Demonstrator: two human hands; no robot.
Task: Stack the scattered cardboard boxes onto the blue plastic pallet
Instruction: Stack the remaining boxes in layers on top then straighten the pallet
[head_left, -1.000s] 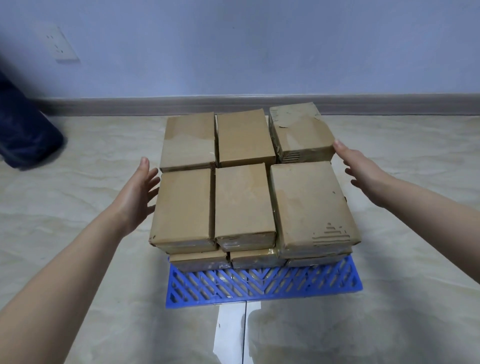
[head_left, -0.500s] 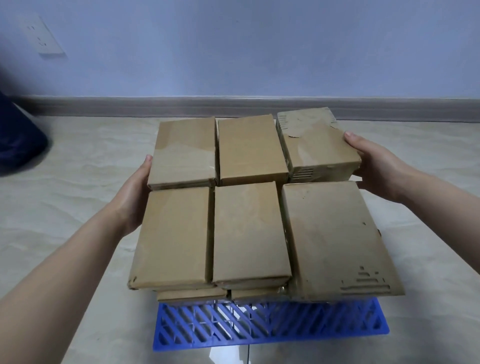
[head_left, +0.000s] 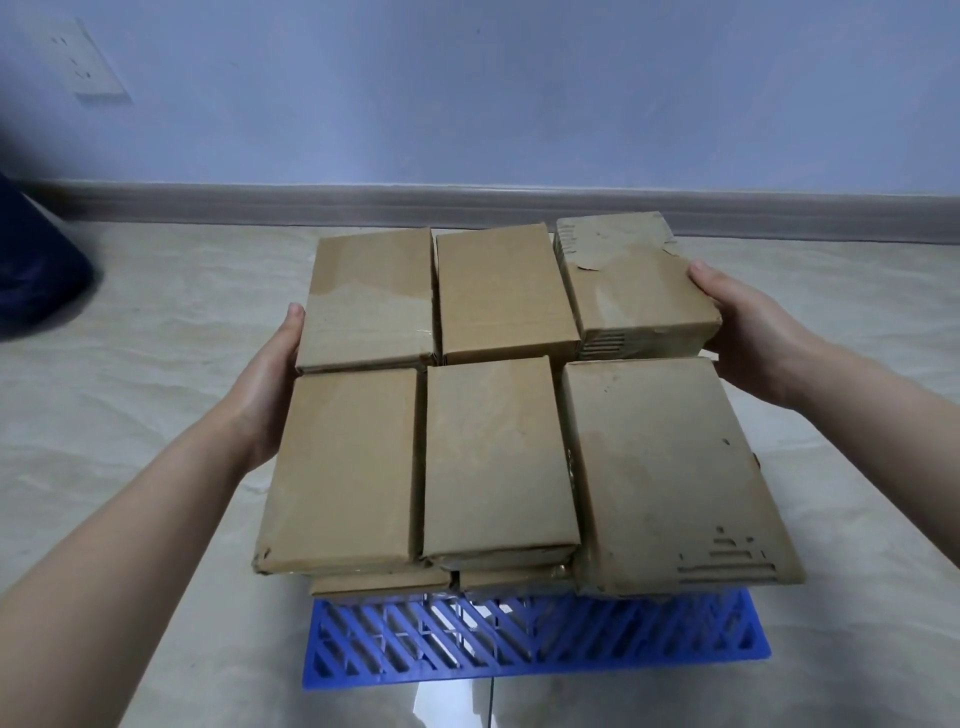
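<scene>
Both hands have closed in on the stack since 1 s ago: then they hovered spread and apart from the boxes, now they press its flanks. L hand (head_left: 265, 395) lies flat against the stack's 9 o'clock side, thumb up by the far-left box (head_left: 371, 299), fingers hidden behind cardboard. R hand (head_left: 748, 327) cups the 3 o'clock side, thumb on the torn far-right box (head_left: 634, 283), which sits skewed vs its neighbours. So neither hand carries a box; they squeeze the pile between them, open-palmed. Boxes sit in two rows of three on top, w/ a lower layer peeking out at 6 o'clock, all on the pallet (head_left: 535, 644), whose blue lattice shows only at the near edge. No loose boxes in view on the floor (head_left: 156, 364), so stacking looks done; prob. just squaring up or testing the load. Near-right box (head_left: 670, 467) overhangs the layer below at 6 o'clock.
</scene>
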